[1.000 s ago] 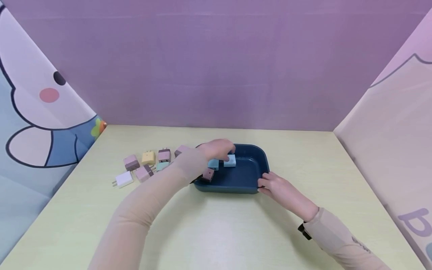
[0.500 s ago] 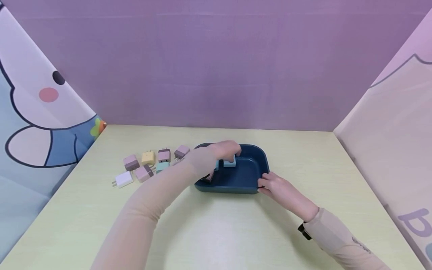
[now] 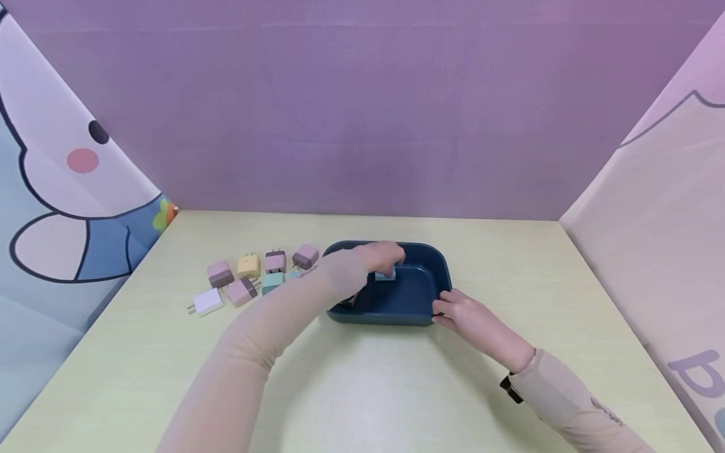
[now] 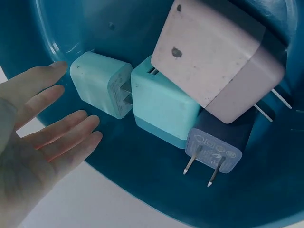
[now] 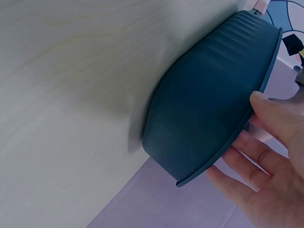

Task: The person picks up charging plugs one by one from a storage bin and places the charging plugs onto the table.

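Currently, in the head view, the left hand (image 3: 384, 257) hangs above the light-blue charger (image 3: 386, 276) in the tray (image 3: 391, 319), right of where it was a second ago, its sleeve (image 3: 283, 308) now covering a neighbouring blue charger (image 4: 162, 105); the right hand (image 3: 469, 316) is unmoved. The left wrist view shows loose, nearly straight fingers (image 4: 69, 140) beside the light-blue charger, grasping nothing. In the right wrist view, the right hand pinches the tray's near right rim.

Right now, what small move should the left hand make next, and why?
Perhaps lift the left hand out of the blue tray toward the chargers on the table: it is open and holds nothing, a teal charger already lies beside it in the tray, and several others lie outside.
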Demonstrator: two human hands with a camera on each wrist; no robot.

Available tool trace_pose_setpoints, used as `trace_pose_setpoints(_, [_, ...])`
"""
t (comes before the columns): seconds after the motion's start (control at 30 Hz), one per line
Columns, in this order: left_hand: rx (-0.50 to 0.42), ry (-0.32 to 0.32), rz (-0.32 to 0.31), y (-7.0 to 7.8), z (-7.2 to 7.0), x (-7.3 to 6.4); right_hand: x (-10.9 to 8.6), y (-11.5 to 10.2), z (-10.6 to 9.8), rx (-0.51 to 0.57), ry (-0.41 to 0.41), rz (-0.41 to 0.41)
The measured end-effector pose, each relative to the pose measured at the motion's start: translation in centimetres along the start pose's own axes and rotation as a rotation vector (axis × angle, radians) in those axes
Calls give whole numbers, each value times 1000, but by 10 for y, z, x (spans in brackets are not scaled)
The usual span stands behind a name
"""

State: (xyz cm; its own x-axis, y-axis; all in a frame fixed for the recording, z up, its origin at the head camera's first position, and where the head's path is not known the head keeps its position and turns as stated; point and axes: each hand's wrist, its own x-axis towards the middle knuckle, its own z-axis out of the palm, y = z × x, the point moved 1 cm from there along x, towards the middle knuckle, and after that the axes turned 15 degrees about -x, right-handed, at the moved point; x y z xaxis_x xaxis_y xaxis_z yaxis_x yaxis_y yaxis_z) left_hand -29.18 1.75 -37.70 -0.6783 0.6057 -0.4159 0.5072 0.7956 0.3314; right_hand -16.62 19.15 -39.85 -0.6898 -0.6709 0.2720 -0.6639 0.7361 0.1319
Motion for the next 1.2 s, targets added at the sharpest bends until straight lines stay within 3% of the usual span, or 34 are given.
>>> trace_pose_setpoints(0.73, [-85,15,-23,-9,7,6,0,-1,-1,5,14,-5])
trace_pose_setpoints(1.07, [-40,32,46,-11,6,10,0,-1,-1,1,22,1])
trace_pose_setpoints(1.2, [-23,11,36,-8,3,9,0,-1,-1,4,22,5])
